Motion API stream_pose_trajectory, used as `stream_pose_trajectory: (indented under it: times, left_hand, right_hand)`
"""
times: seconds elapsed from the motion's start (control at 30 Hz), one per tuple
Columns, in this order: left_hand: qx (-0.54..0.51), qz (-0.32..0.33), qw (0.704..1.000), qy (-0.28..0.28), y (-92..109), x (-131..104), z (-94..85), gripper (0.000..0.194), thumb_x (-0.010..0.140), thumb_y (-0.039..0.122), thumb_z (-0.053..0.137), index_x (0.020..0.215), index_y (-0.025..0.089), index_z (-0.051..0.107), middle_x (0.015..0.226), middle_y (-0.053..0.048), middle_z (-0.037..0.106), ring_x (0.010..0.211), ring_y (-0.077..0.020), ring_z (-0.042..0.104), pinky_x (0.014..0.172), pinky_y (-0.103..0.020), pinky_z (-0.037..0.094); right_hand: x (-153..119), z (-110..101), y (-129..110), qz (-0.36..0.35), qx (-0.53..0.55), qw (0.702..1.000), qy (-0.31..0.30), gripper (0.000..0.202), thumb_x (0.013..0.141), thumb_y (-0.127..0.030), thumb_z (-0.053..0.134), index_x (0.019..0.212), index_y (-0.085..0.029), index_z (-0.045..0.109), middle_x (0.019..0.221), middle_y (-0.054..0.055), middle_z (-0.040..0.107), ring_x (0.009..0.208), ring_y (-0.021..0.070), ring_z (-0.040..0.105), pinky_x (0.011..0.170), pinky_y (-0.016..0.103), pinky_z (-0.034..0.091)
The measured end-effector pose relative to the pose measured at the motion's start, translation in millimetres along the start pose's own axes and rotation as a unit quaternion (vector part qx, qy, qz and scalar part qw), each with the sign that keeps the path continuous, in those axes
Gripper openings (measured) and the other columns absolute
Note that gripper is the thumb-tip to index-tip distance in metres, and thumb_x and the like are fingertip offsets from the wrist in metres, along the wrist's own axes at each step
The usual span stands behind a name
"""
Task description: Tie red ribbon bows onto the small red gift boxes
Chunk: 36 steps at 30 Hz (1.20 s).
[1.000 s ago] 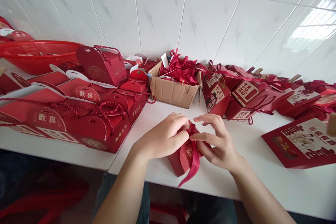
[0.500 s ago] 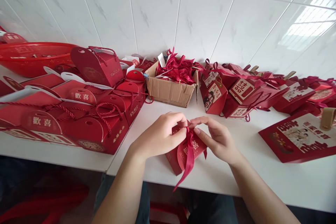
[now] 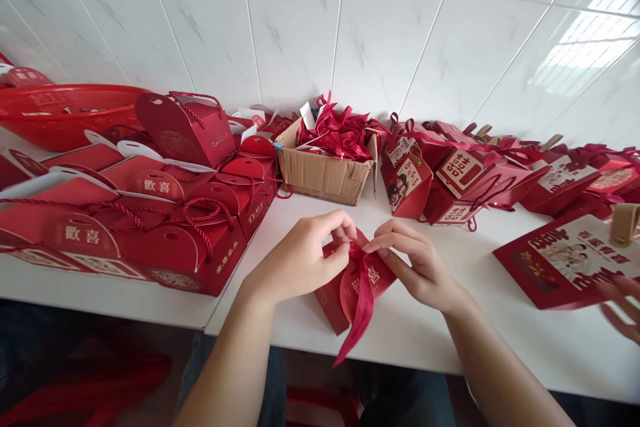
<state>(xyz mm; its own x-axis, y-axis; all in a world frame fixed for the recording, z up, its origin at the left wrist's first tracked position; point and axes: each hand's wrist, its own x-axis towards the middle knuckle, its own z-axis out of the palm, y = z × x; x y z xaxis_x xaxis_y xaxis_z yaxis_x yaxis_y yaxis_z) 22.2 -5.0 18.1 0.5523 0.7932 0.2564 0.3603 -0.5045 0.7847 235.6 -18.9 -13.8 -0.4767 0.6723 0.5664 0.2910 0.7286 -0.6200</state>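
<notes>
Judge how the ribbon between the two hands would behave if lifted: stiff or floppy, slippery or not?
The ribbon is probably floppy: its loose tail drapes down across the red box. Its satiny sheen suggests it may be slippery. Being a thin strip, it is likely light.

The ribbon (image 3: 363,307) looks satiny cloth; box (image 3: 331,300), smooth card; carton (image 3: 325,177), matt cardboard; tiles (image 3: 295,27), glossy.

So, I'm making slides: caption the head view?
Left hand and right hand pinch a satiny crimson ribbon atop a red cardboard box.
</notes>
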Motion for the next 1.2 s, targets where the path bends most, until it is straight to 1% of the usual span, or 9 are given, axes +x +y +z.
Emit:
stream_pose_trajectory:
  times: [0.17,0.3,0.5,0.63,0.77,0.9,1.0,1.1,1.2]
  left_hand:
    - [0.007,0.004,1.000,0.002,0.6,-1.9,-3.1,0.014,0.083,0.012,0.049,0.089,0.023,0.056,0.085,0.005,0.064,0.082,-0.0107,0.061,0.078,-0.023,0.046]
    - [0.017,0.008,1.000,0.015,0.6,-3.5,-4.6,0.015,0.083,0.012,0.049,0.090,0.023,0.056,0.083,0.005,0.064,0.080,-0.0111,0.060,0.076,-0.023,0.046]
    - [0.037,0.012,0.999,-0.010,1.7,-2.0,-2.7,0.022,0.085,0.012,0.046,0.095,0.023,0.062,0.092,0.002,0.066,0.085,-0.0136,0.059,0.079,-0.026,0.045]
    - [0.043,0.010,0.999,-0.028,3.2,-1.0,-1.7,0.014,0.084,0.013,0.046,0.085,0.020,0.058,0.085,0.001,0.062,0.078,-0.0129,0.057,0.073,-0.025,0.044]
    - [0.056,0.020,0.997,-0.049,2.8,-0.2,-0.8,0.008,0.083,0.014,0.048,0.080,0.019,0.052,0.080,0.002,0.056,0.073,-0.0126,0.052,0.069,-0.025,0.042]
    - [0.075,0.030,0.996,-0.042,0.8,1.3,1.7,0.009,0.080,0.014,0.050,0.075,0.020,0.046,0.081,0.001,0.052,0.082,-0.0157,0.051,0.075,-0.027,0.041]
    - [0.075,0.027,0.996,-0.043,-0.4,2.8,3.2,0.009,0.080,0.015,0.050,0.075,0.020,0.045,0.081,0.001,0.051,0.083,-0.0165,0.050,0.077,-0.028,0.041]
    - [0.070,0.017,0.996,-0.047,-0.7,4.3,3.5,0.011,0.083,0.018,0.048,0.073,0.019,0.046,0.080,0.001,0.050,0.083,-0.0163,0.050,0.078,-0.029,0.040]
    - [0.049,0.001,0.997,-0.054,-0.3,5.8,2.9,0.020,0.088,0.022,0.042,0.069,0.019,0.044,0.077,0.001,0.049,0.083,-0.0168,0.049,0.080,-0.031,0.039]
  right_hand:
    - [-2.5,-2.2,2.2,-0.020,-0.062,0.998,-0.009,0.039,0.090,-0.004,0.037,0.105,-0.024,0.067,0.090,0.006,0.048,0.081,0.0151,0.051,0.070,0.032,0.047]
    - [-3.1,-1.4,2.4,-0.041,-0.094,0.995,-0.003,0.043,0.089,-0.004,0.036,0.104,-0.027,0.069,0.092,0.006,0.046,0.085,0.0163,0.051,0.072,0.033,0.048]
    - [-3.1,2.1,3.7,-0.040,-0.064,0.997,0.007,0.044,0.090,-0.003,0.036,0.117,-0.027,0.062,0.095,0.006,0.047,0.086,0.0160,0.053,0.069,0.030,0.049]
    - [-2.6,4.8,3.9,-0.043,-0.063,0.997,0.020,0.042,0.090,-0.003,0.038,0.118,-0.026,0.060,0.094,0.006,0.049,0.086,0.0163,0.053,0.071,0.032,0.049]
    - [-2.8,6.3,3.8,-0.049,-0.067,0.996,0.021,0.041,0.090,-0.003,0.039,0.118,-0.025,0.058,0.092,0.006,0.049,0.084,0.0163,0.052,0.071,0.033,0.049]
    - [-3.4,6.9,3.7,-0.044,-0.065,0.997,0.021,0.040,0.090,-0.004,0.039,0.118,-0.025,0.058,0.092,0.006,0.049,0.085,0.0167,0.052,0.073,0.033,0.049]
    - [-2.9,7.2,2.9,-0.039,-0.058,0.997,0.030,0.039,0.090,-0.003,0.040,0.117,-0.024,0.059,0.091,0.006,0.050,0.085,0.0162,0.052,0.073,0.033,0.049]
    - [-1.7,7.2,0.9,-0.031,-0.047,0.998,0.041,0.037,0.090,-0.003,0.042,0.115,-0.023,0.060,0.091,0.006,0.052,0.084,0.0159,0.054,0.071,0.032,0.049]
    - [-1.0,6.9,-1.4,-0.021,-0.034,0.998,0.050,0.036,0.090,-0.005,0.044,0.115,-0.024,0.061,0.090,0.007,0.055,0.082,0.0161,0.056,0.068,0.031,0.049]
